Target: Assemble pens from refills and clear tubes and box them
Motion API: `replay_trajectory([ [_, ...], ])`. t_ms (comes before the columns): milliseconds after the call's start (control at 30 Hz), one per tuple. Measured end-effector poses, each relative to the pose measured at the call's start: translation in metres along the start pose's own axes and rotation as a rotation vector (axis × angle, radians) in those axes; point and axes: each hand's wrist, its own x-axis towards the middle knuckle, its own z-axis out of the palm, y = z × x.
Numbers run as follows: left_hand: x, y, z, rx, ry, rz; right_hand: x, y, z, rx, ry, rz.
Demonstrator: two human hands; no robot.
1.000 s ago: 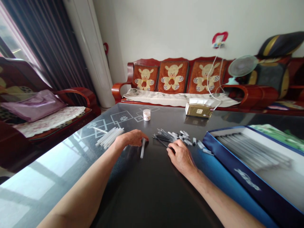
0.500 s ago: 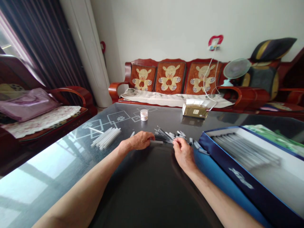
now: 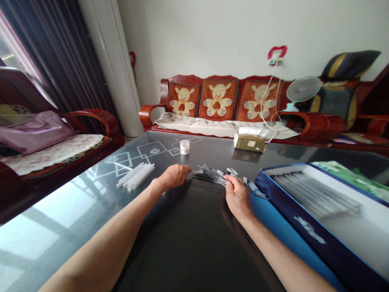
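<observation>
My left hand is closed in a pinch, and a short translucent tube sticks out to the right from its fingertips. My right hand pinches the near end of a thin dark rod that looks like a pen refill. Beyond and between the hands lies a fanned heap of such refills with pale tips. Small grey and white pen caps are scattered behind my right hand. White pen barrels lie in a loose bundle to the left of my left hand.
A dark blue box on the right holds a row of pens. More caps lie by its corner. A small white tub and a tissue box stand farther back on the dark glossy table.
My left hand has moved slightly up and left, the tube rising with it. My right hand has shifted slightly right, and the refills near it are more spread.
</observation>
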Motion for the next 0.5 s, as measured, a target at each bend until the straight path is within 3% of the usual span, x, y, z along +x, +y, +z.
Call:
replay_trajectory([
  [267, 0.0017, -0.0116, 0.0036, -0.102, 0.116, -0.006, 0.0001, -0.0024, 0.0001, -0.017, -0.017, -0.018],
  [500, 0.0009, -0.0076, 0.0032, -0.083, 0.122, -0.002, -0.0001, -0.0045, -0.0009, -0.023, -0.044, -0.032],
])
